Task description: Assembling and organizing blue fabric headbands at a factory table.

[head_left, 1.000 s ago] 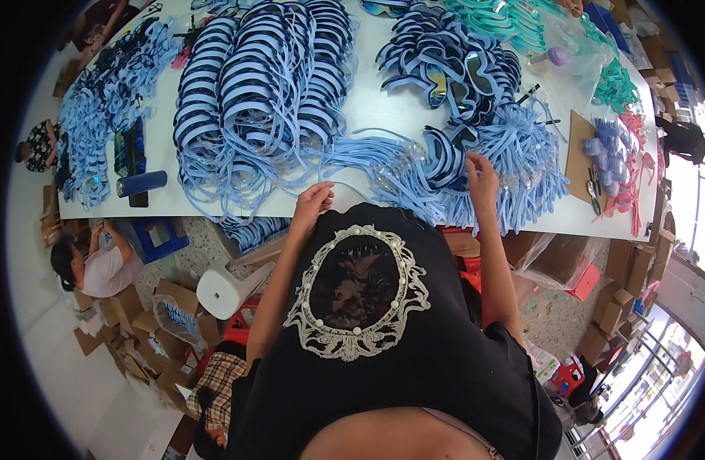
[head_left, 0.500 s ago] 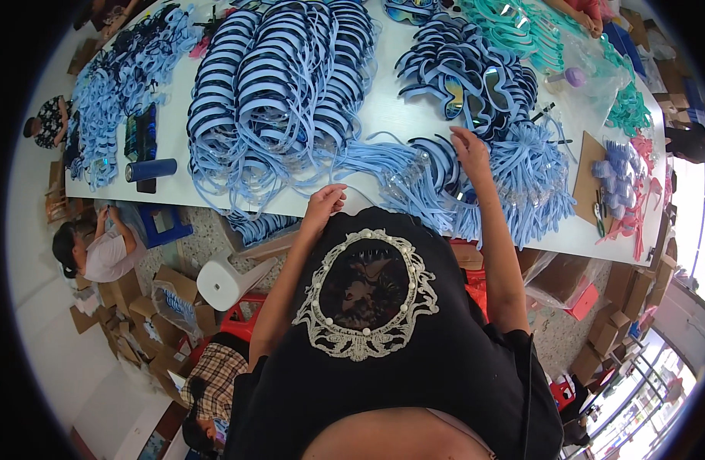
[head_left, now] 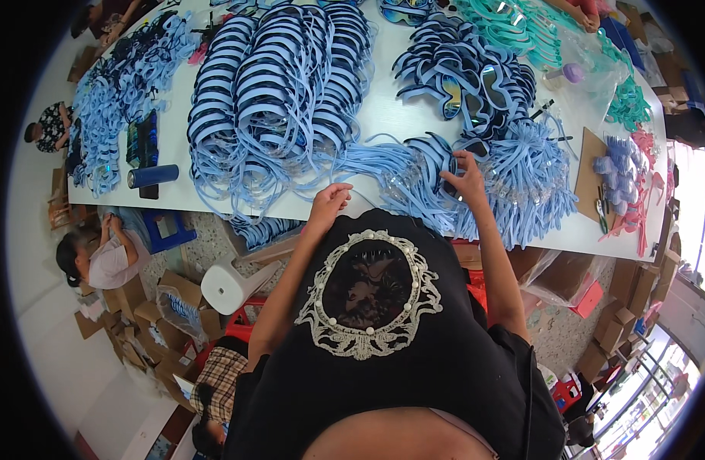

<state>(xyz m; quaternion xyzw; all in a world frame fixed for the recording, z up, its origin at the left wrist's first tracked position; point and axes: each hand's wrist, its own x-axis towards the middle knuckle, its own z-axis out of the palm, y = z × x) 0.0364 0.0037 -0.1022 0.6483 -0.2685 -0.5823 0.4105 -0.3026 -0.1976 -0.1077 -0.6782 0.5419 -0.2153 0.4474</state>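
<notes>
My left hand [head_left: 331, 205] is at the table's near edge, its fingers pinched together. What lies between them is too small to make out. To its right, my right hand [head_left: 469, 182] curves thumb and fingers around the right end of a pair of blue goggles [head_left: 433, 153] in a small stack. The goggles have light blue frames and dark lenses, and part of them is hidden by the hand. Light blue straps with clear ends [head_left: 410, 188] spread between my hands. A thick bundle of blue straps [head_left: 525, 180] lies right of my right hand.
Tall rows of blue goggles [head_left: 279, 84] stand on the white table [head_left: 185, 175] ahead of my left hand. More goggles [head_left: 475, 84] are heaped beyond my right hand. A dark blue cylinder [head_left: 153, 175] lies left; scissors [head_left: 601, 215] lie right. Another person [head_left: 107, 253] sits at left.
My right hand has come down and slightly left onto the small goggles stack, its fingers curling in. The left hand is nearly still, a little farther right.
</notes>
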